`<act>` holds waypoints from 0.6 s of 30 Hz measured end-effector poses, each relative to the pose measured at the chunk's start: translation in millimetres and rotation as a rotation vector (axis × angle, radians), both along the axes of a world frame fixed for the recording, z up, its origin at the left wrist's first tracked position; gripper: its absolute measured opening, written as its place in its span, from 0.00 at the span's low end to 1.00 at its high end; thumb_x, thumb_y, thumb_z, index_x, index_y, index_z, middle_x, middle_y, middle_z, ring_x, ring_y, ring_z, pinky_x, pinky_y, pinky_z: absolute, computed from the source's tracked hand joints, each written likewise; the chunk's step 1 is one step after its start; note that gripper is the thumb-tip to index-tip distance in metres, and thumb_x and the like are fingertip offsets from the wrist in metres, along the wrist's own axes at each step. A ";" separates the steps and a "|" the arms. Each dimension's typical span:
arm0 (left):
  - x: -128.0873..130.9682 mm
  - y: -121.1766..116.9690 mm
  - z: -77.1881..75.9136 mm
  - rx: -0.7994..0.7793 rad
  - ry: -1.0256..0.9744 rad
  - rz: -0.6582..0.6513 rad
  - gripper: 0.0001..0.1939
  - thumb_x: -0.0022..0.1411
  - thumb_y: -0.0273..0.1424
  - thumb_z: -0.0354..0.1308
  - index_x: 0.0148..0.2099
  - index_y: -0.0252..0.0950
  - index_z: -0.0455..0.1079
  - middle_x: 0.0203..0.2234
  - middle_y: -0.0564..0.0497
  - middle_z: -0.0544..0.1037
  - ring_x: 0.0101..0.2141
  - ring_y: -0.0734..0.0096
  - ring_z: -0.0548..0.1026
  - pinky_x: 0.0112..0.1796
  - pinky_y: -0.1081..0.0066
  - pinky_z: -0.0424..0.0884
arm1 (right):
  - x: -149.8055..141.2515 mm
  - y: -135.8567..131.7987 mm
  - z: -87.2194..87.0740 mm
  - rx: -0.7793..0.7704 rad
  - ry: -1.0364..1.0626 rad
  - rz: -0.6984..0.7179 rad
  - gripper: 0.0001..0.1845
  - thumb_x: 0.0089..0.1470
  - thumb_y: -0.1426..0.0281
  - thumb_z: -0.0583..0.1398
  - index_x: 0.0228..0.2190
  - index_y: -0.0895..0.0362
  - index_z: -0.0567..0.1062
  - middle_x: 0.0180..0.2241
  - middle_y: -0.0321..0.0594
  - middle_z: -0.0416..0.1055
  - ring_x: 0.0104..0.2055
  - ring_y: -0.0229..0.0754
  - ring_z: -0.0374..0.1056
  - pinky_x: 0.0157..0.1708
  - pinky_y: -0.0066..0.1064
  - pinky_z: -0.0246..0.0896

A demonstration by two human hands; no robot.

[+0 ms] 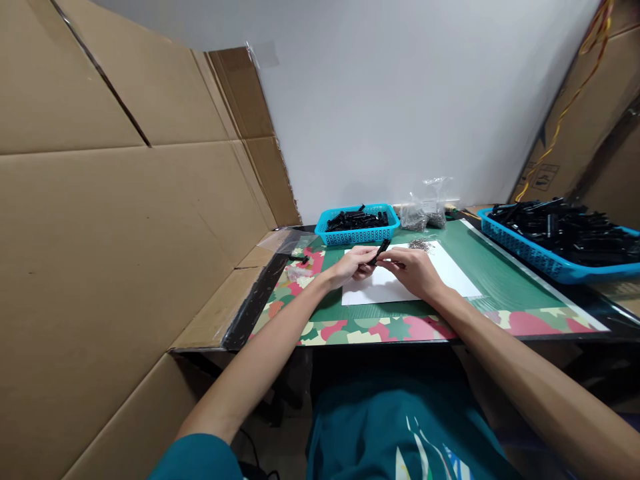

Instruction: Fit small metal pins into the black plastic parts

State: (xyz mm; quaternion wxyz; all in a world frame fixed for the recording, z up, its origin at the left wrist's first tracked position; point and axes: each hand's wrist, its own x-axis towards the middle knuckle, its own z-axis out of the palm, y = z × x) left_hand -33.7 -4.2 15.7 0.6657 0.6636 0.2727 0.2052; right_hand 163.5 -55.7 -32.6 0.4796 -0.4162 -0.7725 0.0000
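Note:
My left hand [354, 264] is closed round a small black plastic part [382, 249], held tilted over a white sheet of paper [365, 291]. The fingers of my right hand [407, 268] are pinched together against the lower end of that part. Whatever lies between those fingertips is too small to make out. On the far side of the paper, just beyond my right hand, is a loose pile of tiny metal pieces [420, 245].
A blue basket [357, 236] of black parts stands at the back; a larger blue basket [525, 257], heaped with them, is at right. Clear bags [425, 215] of small pieces lean by the wall. Another black part [300, 259] lies left. Cardboard [150, 253] walls the left side.

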 end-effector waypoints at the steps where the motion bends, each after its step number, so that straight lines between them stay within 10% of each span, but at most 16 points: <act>1: 0.0 0.3 -0.2 -0.032 -0.010 0.003 0.24 0.61 0.49 0.69 0.36 0.36 0.65 0.23 0.60 0.52 0.20 0.83 0.48 0.20 0.79 0.40 | 0.4 0.3 -0.1 0.008 -0.004 -0.004 0.12 0.68 0.65 0.61 0.38 0.53 0.86 0.30 0.40 0.79 0.27 0.39 0.67 0.31 0.29 0.56; 18: -8.3 11.3 -3.7 -0.259 -0.006 -0.118 0.15 0.63 0.40 0.68 0.39 0.33 0.71 0.21 0.62 0.50 0.18 0.83 0.46 0.20 0.78 0.43 | 3.9 -2.9 1.7 -0.007 -0.002 0.023 0.14 0.68 0.64 0.61 0.38 0.52 0.86 0.31 0.41 0.79 0.27 0.39 0.68 0.30 0.30 0.58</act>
